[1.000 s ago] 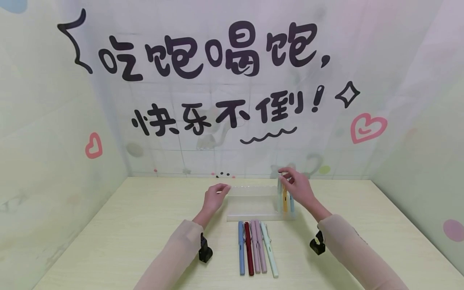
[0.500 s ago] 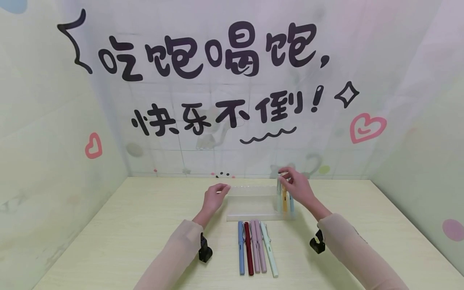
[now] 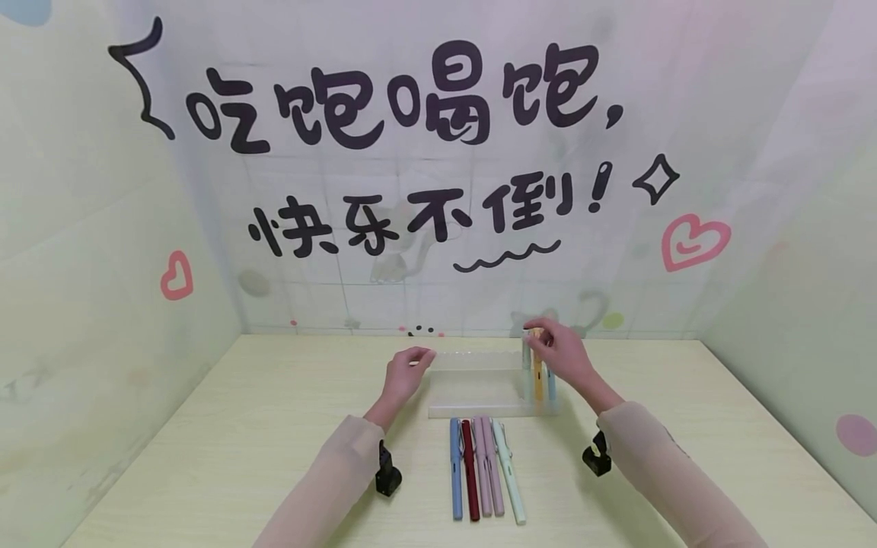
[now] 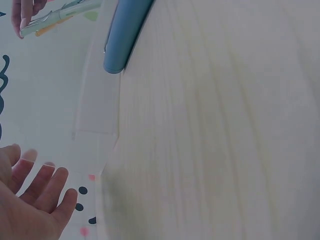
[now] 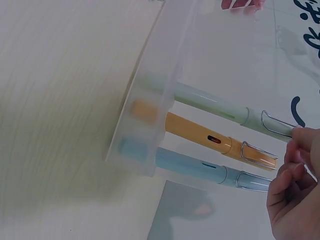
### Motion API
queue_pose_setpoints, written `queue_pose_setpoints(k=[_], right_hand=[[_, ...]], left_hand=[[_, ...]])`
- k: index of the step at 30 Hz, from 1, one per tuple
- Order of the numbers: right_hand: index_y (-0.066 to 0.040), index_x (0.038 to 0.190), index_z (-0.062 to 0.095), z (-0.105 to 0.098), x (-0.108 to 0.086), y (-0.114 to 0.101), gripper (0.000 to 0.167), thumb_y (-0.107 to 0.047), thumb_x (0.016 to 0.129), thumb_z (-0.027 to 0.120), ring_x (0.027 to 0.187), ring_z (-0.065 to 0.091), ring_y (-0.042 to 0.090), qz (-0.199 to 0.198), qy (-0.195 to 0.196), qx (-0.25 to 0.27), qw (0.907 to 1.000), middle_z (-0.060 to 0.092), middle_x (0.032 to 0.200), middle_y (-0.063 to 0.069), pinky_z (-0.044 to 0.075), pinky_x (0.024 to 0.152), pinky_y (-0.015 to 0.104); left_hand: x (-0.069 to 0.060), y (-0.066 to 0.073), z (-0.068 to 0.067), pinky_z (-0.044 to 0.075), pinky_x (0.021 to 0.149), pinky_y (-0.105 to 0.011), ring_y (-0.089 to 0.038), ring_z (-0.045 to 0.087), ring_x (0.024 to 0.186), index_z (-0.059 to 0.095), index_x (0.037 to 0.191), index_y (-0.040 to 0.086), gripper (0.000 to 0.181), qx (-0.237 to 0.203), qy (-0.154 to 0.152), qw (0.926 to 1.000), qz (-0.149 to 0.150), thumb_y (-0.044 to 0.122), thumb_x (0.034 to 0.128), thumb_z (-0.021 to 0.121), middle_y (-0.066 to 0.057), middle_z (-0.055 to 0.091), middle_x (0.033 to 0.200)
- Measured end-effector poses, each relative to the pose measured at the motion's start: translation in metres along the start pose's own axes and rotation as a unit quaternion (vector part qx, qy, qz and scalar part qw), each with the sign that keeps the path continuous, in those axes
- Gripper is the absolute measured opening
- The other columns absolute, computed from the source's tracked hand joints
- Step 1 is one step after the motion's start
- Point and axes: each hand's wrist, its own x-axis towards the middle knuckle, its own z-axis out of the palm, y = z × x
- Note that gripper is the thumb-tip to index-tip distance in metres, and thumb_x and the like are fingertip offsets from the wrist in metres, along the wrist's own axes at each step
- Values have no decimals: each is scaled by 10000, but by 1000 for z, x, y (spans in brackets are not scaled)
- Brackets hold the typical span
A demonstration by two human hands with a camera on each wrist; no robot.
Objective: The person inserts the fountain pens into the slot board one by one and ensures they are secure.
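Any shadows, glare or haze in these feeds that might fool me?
Head: soft shadow on the table beside the right sleeve; pale, see-through rack low in contrast. Left wrist: dim, greyish, wood grain faint. Right wrist: the rack's milky front blurs the inserted end of the orange pen.

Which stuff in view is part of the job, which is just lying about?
Part of the job:
pale green pen, pinched by the right hand
clear rack, left hand at its edge
orange pen and light blue pen, standing in it
five loose pens, likely, lying in front

Just around:
printed backdrop
wrist cameras
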Motion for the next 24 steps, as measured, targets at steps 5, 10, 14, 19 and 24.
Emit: queue_pose_setpoints(k=[5, 10, 14, 19, 24], right_hand=[[-63, 1039, 622, 0, 5, 2, 206, -154, 864, 564, 435, 358, 153, 274, -90, -247, 9993, 403, 519, 5, 299, 387, 270], [-66, 1058, 629, 1, 9, 6, 229, -175, 870, 560, 425, 333, 149, 390, -172, -464, 9980, 376, 502, -1, 276, 382, 266], [-59, 1071, 628, 1, 11, 5, 241, -175, 873, 555, 417, 317, 141, 387, -233, -586, 9973, 371, 495, -5, 261, 377, 261], [-57, 1067, 635, 1, 13, 2, 242, -174, 868, 560, 417, 315, 133, 431, -271, -739, 9960, 382, 499, -6, 250, 375, 252], [-65, 1067, 639, 2, 15, 1, 245, -183, 868, 559, 402, 298, 121, 467, -314, -945, 9939, 365, 479, -17, 229, 371, 239]], left_hand=[[0, 1, 0, 472, 777, -342, -218, 574, 870, 646, 980, 19, 270, 31, 2, 10000, -48, 252, 878, 555, -79, 626, 905], [0, 1, 0, 472, 774, -344, -224, 575, 869, 644, 980, 12, 256, 28, 2, 10000, 2, 229, 881, 552, -85, 626, 904], [1, 1, 0, 470, 779, -340, -223, 575, 878, 645, 983, 16, 255, 28, 0, 10000, -22, 231, 881, 552, -85, 627, 911], [0, 1, -1, 475, 768, -347, -229, 576, 864, 644, 976, 9, 249, 34, 6, 10000, 26, 220, 881, 552, -90, 627, 901], [0, 0, -1, 476, 765, -344, -229, 578, 867, 644, 977, 12, 258, 41, -4, 10000, -4, 234, 879, 555, -93, 626, 910]])
